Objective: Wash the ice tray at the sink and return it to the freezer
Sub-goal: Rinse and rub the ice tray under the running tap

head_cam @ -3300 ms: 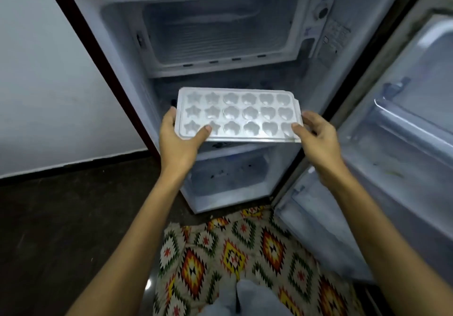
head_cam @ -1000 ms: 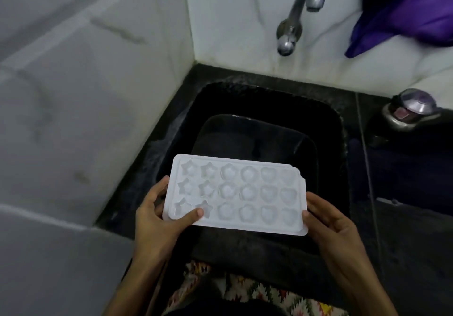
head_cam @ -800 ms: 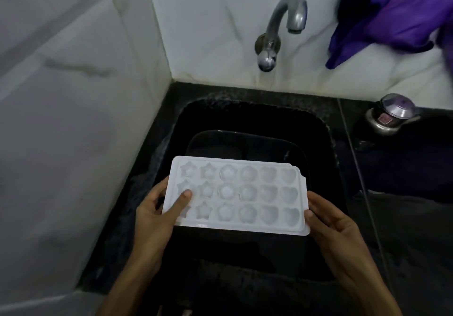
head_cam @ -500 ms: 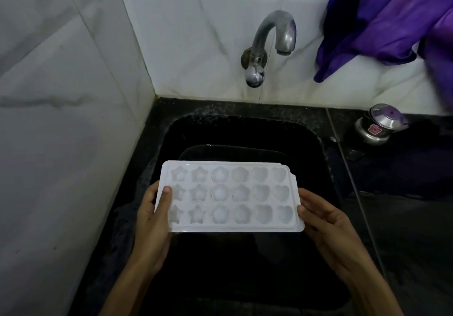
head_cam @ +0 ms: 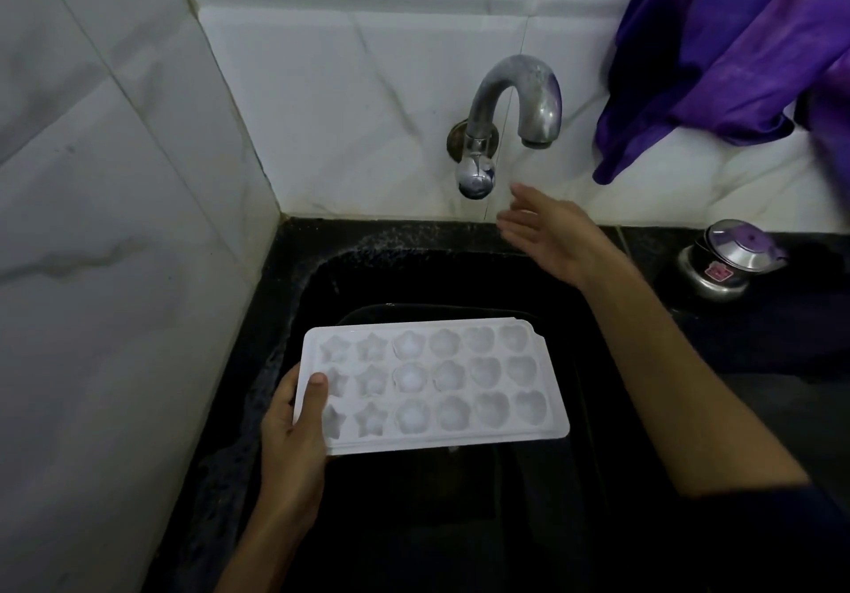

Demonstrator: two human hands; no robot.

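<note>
A white ice tray (head_cam: pixel 441 385) with star, flower and heart moulds hovers level over the black sink (head_cam: pixel 317 280). My left hand (head_cam: pixel 294 436) grips its left end, thumb on top. My right hand (head_cam: pixel 556 238) is off the tray, fingers spread, raised just below and to the right of the round knob of the metal tap (head_cam: pixel 506 119) on the white tiled wall. No water runs from the spout. A dark basin (head_cam: pixel 575 353) lies inside the sink under the tray.
White marble tiles close off the left side and back. A purple cloth (head_cam: pixel 722 50) hangs at the top right. A small steel lidded pot (head_cam: pixel 726 261) stands on the black counter right of the sink.
The view went from the open fridge to the sink. In the last half second my right hand let go of the tray's right end and rose toward the tap; the left hand keeps the tray.
</note>
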